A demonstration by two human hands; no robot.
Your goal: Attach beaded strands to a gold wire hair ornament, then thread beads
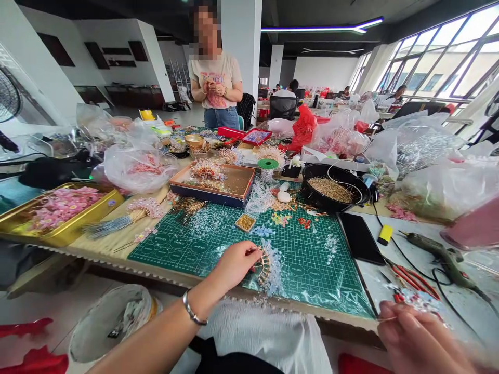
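Note:
Near the front edge of the green cutting mat [312, 283], my left hand [237, 262] pinches a curved, comb-like ornament [272, 270] of gold wire with pale blue petals and beads. My right hand [419, 335] is at the lower right, past the mat's corner, its fingers closed on a thin wire; the hand is partly blurred. Red-handled pliers [413, 280] lie just beyond it, beside small clear and bluish beads. A small tray of gold beads [245, 223] sits on the mat, with blue petals [263, 230] to its right.
A black bowl of gold pins [331, 188], a shallow box [234, 182] and a gold tray of pink flowers [64, 208] stand around the mat. At right lie a phone [360, 239] and glue gun [440, 254]. A person [216, 83] stands across the table.

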